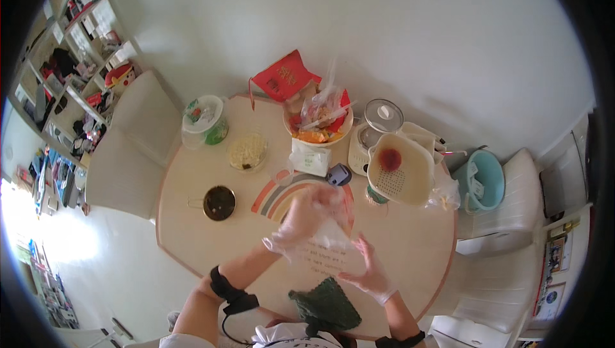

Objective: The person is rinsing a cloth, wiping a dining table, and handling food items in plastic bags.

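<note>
My left hand [312, 211], in a loose clear plastic glove, is raised over the rainbow-printed mat [269, 199] and blurred. Sheer clear plastic [336, 233] spreads beside and below its fingers; whether they grip it or it belongs to the glove is unclear. Lower right, my right hand [370, 273] also wears a clear glove, with thumb and fingers apart and nothing visible between them. A dark green cloth [329, 305] lies at the table's near edge, just below the hands. Printed lettering on the mat shows between the two hands.
On the table [192, 242] stand a pot of dark contents [219, 203], a noodle block in a clear bowl [247, 152], a lidded tub [205, 120], a tissue pack [311, 158] and a packet-filled bowl [317, 144]. A cream strainer [401, 170] stands right, near a blue bucket [485, 180] on a chair.
</note>
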`<state>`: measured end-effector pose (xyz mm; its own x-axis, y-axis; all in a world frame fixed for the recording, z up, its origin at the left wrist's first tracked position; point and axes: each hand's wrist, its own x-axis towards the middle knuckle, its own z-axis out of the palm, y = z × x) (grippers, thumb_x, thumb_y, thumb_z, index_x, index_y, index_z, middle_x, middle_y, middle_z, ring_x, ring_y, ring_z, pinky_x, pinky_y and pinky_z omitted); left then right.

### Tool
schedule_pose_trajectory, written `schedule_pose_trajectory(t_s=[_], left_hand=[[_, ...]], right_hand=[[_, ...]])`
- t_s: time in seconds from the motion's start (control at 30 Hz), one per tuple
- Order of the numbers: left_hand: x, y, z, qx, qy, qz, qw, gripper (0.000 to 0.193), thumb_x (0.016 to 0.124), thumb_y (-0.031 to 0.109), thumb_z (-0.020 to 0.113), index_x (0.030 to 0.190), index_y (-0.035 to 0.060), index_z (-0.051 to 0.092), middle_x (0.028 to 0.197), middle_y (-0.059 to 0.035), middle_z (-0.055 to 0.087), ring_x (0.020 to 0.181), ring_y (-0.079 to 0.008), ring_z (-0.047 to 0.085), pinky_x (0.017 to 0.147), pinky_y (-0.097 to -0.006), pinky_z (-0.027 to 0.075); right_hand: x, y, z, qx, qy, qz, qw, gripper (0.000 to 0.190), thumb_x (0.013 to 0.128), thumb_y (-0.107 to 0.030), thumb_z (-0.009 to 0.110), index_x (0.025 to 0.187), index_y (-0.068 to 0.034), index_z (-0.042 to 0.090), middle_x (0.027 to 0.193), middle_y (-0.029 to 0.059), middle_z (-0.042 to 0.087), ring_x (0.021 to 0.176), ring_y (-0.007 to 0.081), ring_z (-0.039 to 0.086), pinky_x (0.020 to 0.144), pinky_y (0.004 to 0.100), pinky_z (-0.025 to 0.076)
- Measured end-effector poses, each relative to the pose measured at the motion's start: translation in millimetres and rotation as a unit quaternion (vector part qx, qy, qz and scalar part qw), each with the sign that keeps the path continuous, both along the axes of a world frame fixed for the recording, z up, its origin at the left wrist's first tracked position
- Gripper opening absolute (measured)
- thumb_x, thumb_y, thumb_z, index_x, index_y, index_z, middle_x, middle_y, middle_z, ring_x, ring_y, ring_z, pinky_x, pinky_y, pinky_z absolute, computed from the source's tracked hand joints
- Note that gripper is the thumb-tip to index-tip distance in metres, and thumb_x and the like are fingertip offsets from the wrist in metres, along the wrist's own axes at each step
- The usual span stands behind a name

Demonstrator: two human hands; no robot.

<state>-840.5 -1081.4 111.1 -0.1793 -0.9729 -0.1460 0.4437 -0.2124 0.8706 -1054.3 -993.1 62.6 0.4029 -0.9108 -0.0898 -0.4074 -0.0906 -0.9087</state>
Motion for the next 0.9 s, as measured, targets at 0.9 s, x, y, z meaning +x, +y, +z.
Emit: schedule_pose_trajectory(t_s=[0.9], left_hand=[[-89, -268, -198, -0.114, -0.763, -0.157, 0.617, 0.021, 0.081, 0.009, 0.052, 0.099, -0.0005, 0.060, 0.097, -0.0234, 0.062, 0.094, -0.0343, 0.062, 0.079, -0.0403, 0.050]], right_hand=[[-1, -30, -163, 0.162, -0.041, 0.047, 0.985, 0.039, 0.087, -0.001, 0.057, 0.125, 0.002, 0.048, 0.129, 0.0153, 0.051, 0.113, 0.0231, 0.055, 0.097, 0.0320, 0.047]])
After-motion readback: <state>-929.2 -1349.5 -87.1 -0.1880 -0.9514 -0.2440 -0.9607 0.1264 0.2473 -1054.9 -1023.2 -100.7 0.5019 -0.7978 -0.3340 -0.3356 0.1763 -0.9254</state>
